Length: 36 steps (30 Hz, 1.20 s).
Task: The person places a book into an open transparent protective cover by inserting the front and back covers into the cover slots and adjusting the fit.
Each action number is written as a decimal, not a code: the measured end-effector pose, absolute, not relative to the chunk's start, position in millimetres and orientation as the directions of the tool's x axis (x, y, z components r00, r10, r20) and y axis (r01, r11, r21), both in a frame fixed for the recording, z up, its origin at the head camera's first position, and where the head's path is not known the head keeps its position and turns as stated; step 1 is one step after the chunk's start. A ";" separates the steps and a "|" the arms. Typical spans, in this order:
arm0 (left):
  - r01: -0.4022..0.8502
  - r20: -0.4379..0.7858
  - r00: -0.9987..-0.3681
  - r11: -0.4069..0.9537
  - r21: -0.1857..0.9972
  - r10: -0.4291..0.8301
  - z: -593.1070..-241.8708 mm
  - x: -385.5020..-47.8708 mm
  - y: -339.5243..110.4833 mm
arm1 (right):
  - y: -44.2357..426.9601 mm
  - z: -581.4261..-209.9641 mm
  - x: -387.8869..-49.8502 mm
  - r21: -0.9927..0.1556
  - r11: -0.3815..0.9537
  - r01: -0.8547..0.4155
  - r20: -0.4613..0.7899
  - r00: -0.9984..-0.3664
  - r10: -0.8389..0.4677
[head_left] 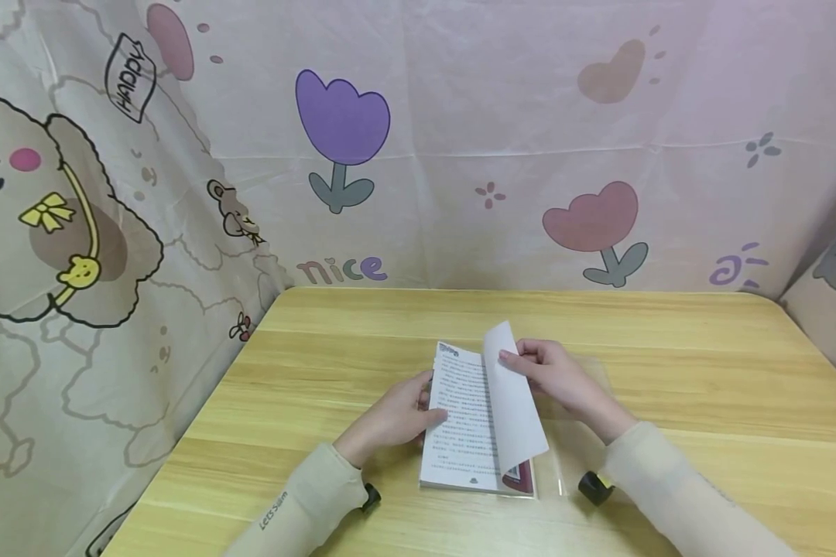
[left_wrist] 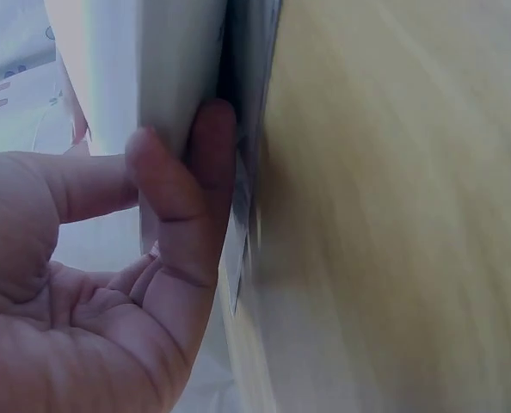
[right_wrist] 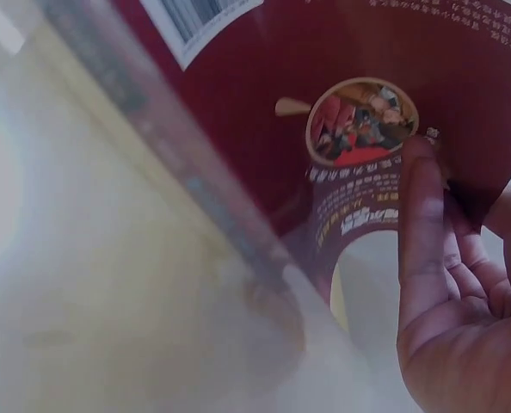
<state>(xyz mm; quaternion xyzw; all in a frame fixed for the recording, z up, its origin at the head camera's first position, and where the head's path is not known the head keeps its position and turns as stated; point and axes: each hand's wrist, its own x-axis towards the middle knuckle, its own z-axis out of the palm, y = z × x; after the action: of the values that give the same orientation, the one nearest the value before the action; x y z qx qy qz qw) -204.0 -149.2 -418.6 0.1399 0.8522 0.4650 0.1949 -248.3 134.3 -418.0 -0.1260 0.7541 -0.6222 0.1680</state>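
Observation:
A paperback book (head_left: pixel 460 418) lies on the table, its printed page facing up. My left hand (head_left: pixel 400 410) grips its left edge, thumb on the page; in the left wrist view, the fingers (left_wrist: pixel 174 194) curl against the page block. With my right hand (head_left: pixel 553 375) I pinch the back cover (head_left: pixel 515 402), lifted and bent, its white inner side showing. The right wrist view shows that cover's dark red outside (right_wrist: pixel 247 112), with a barcode, a round picture and printed text; a finger (right_wrist: pixel 423 224) presses against it. A clear plastic sheet (head_left: pixel 553 464) spreads to the book's right.
The wood-grain table (head_left: pixel 704 363) meets a cloth backdrop (head_left: pixel 453 224) printed with flowers at the back. Another printed cloth (head_left: pixel 202 263) hangs along the left side. Black pieces (head_left: pixel 594 488) sit at both wrists beside the sleeves.

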 end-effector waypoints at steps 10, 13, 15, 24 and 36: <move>0.039 -0.217 -0.909 0.592 0.805 0.355 -418.2 -202.1 -153.6 | 159.4 -414.3 -243.2 -0.968 0.250 -0.007 -0.092 -0.919 -0.384; 0.041 -0.214 -0.913 0.599 0.800 0.348 -418.6 -202.0 -156.2 | 163.3 -412.1 -241.8 -0.966 0.257 -0.012 -0.090 -0.920 -0.382; 0.045 -0.208 -0.915 0.600 0.799 0.346 -419.5 -202.3 -157.8 | 165.2 -411.1 -240.9 -0.965 0.263 -0.015 -0.089 -0.921 -0.379; 0.027 -0.189 -0.938 0.601 0.799 0.292 -422.0 -202.3 -169.2 | 169.5 -412.6 -240.6 -0.959 0.284 -0.025 -0.080 -0.933 -0.350; -0.009 -0.209 -0.950 0.646 0.763 0.233 -418.1 -205.5 -181.4 | 172.6 -412.1 -241.0 -0.946 0.322 -0.025 -0.083 -0.945 -0.317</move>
<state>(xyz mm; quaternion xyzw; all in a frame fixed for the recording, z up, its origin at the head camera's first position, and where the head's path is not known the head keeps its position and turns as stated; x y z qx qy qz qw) -205.5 -181.4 -418.1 0.0624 0.8954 0.4160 0.1456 -241.0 172.6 -412.1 -0.1065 0.8029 -0.5724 0.1275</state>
